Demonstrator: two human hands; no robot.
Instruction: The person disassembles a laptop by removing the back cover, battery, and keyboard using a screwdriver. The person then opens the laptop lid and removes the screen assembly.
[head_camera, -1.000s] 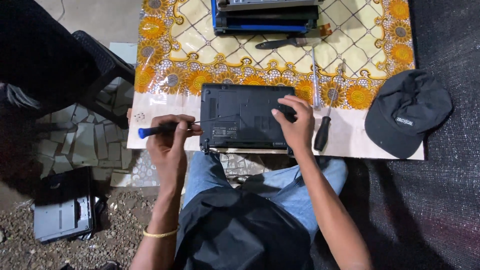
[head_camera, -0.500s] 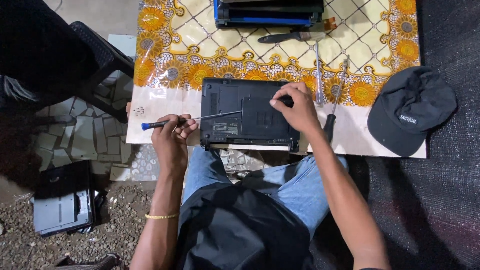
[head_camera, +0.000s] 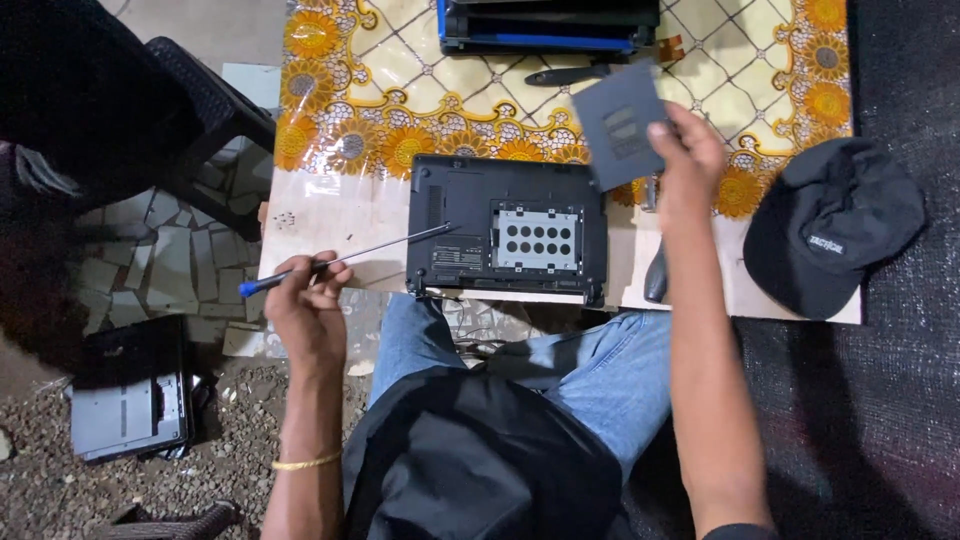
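While the right hand lifts a flat grey cover, perforated metal shows.

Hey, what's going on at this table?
A seated person is working on a black laptop that lies upside down on a flower-patterned table. The right hand holds a dark cover panel lifted clear above the laptop, which leaves a bay with a perforated metal plate open. The left hand holds a blue-handled screwdriver whose tip rests on the laptop's base. A black cap lies at the right of the table, and a second laptop lies on the ground.
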